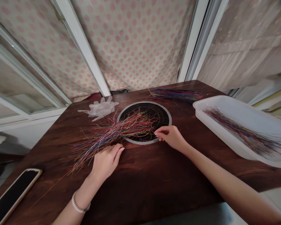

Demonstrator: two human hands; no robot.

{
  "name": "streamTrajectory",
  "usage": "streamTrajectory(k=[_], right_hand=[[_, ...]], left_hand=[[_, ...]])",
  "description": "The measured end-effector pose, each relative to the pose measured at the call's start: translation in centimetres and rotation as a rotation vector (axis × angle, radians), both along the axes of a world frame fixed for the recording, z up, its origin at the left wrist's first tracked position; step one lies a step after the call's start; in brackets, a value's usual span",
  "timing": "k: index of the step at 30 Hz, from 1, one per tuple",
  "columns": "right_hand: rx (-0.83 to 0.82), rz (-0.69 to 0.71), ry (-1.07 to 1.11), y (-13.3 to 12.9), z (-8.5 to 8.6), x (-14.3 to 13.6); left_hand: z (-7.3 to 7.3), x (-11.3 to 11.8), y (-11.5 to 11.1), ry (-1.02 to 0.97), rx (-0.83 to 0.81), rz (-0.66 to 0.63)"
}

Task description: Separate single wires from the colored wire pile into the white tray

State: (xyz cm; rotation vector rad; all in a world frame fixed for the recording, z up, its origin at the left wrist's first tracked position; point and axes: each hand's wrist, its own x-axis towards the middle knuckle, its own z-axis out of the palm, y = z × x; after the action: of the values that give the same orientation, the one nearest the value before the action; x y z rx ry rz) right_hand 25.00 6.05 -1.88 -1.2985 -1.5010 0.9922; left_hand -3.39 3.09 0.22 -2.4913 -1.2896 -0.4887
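Observation:
A loose bundle of thin, many-coloured wires (117, 129) lies across a round black plate with a silver rim (168, 116) and spreads left onto the dark wooden table. My left hand (106, 161), a beaded bracelet on its wrist, is at the near side of the bundle with thumb and fingers pinched together. By the plate's right edge, my right hand (170, 136) also pinches, close to the wire ends. Whatever either pinch holds is too fine to make out.
At the right stands a white plastic tub (215, 137) with more wires (241, 131) inside. Another wire bundle (178, 94) lies at the table's back. A clear plastic glove (99, 107) rests behind the left wires. A phone (15, 193) is at the left edge; a glass door stands behind.

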Motion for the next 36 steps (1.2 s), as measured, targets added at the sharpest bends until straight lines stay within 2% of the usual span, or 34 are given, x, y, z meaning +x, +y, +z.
streamTrajectory(k=[3, 9, 13, 19, 23, 25, 28, 31, 33, 36], right_hand=[[0.056, 0.020, -0.078, -0.2, 0.1, -0.1], [0.089, 0.076, -0.028, -1.6, 0.2, -2.1], [0.177, 0.197, -0.021, -3.3, 0.2, -4.0], [0.440, 0.383, -0.158, -5.5, -0.3, -5.6], [0.422, 0.431, -0.131, -5.3, 0.6, -5.3], [0.345, 0.355, -0.112, -4.1, 1.5, -4.2], [0.236, 0.005, -0.174, -0.6, 2.3, -0.9], [0.148, -0.271, -0.488, 3.7, 2.0, 3.3], [0.131, -0.309, -0.546, 5.7, 1.1, 5.4], [0.144, -0.306, -0.594, 7.1, -0.4, 6.7]], left_hand=[[0.3, 0.2, 0.1, -0.024, 0.001, 0.016], [-0.2, 0.8, 0.0, -0.092, -0.040, -0.101], [-0.5, 2.1, -0.9, -0.178, -0.046, -0.249], [-0.7, 3.5, -1.9, -0.290, -0.069, -0.515], [-1.1, 3.2, -1.8, -0.407, -0.011, -0.584], [-1.1, 2.9, -1.5, -0.437, -0.002, -0.577], [-1.0, 2.5, -1.4, -0.454, 0.042, -0.503], [-0.8, 2.4, -1.4, -0.467, 0.077, -0.459], [-0.8, 2.4, -1.6, -0.470, 0.077, -0.448], [-0.8, 2.3, -1.7, -0.465, 0.081, -0.437]])
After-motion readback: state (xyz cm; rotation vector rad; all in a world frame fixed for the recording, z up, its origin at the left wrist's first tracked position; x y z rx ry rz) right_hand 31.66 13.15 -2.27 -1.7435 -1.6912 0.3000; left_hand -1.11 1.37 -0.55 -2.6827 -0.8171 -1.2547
